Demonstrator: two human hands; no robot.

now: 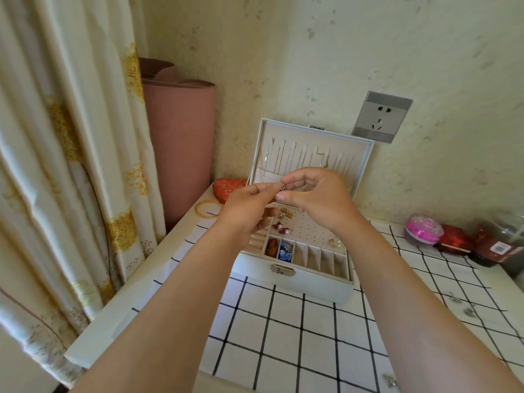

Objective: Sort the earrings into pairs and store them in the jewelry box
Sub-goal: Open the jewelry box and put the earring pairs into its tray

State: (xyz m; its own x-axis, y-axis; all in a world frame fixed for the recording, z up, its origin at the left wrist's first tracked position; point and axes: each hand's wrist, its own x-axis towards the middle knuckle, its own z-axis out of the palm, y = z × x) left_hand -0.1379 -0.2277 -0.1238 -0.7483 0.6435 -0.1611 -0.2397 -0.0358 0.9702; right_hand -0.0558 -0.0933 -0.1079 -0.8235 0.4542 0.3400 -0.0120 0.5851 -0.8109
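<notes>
Above the open jewelry box [295, 282] at the far edge of the desk [283, 336], the left hand [249, 205] and right hand [314, 197] are pinching one tiny earring [281, 188] between their fingers, and any loosening grip is threatening to drop it into a wrong compartment.

Two bare forearms and two bare hands are seen. The left forearm [170, 307] is shown from the frame's edge at 7 o'clock, the right forearm [425, 307] from the edge at 5 o'clock. Each is uncovered along the whole length in view, broad near the edge and narrowing to the wrist. The left hand [249, 205] and the right hand [317, 199] are likewise uncovered. A short, pale, rounded nail is shown on one fingertip [280, 197] of the right hand.
</notes>
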